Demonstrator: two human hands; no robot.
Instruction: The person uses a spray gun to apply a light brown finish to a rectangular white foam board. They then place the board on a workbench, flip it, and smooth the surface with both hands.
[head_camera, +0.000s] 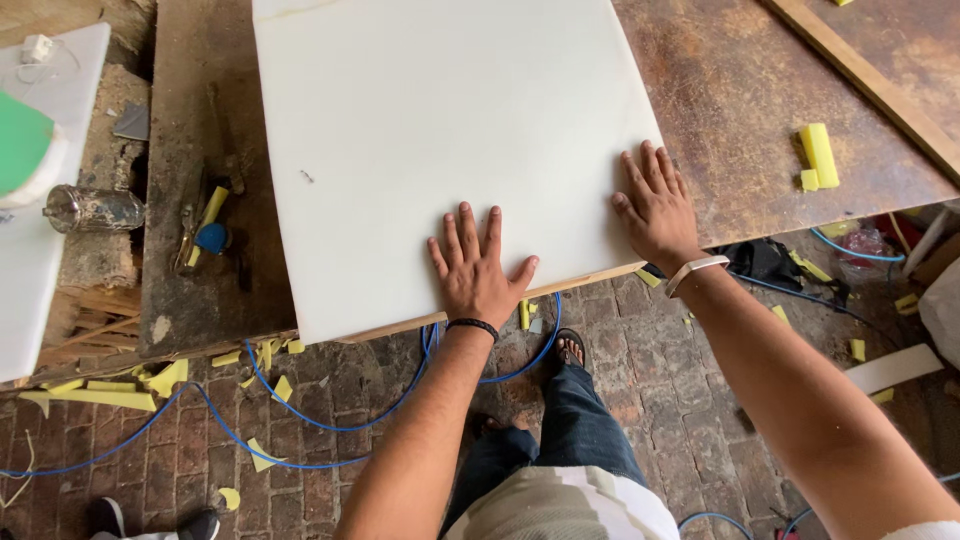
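tin can (93, 208): far left, lying on its side on a rough ledge beside the rusty table (190, 290); round, dull silver, scuffed and stained, with no readable wrap showing.
plastic bag (866, 243): far right, low under the table's edge; crumpled, clear with a reddish tint, partly hidden.
labels, signs, screens: none to be seen.

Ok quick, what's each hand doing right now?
Left hand: open, flat on the white sheet, holding nothing.
Right hand: open, flat at the white sheet's right edge, holding nothing.
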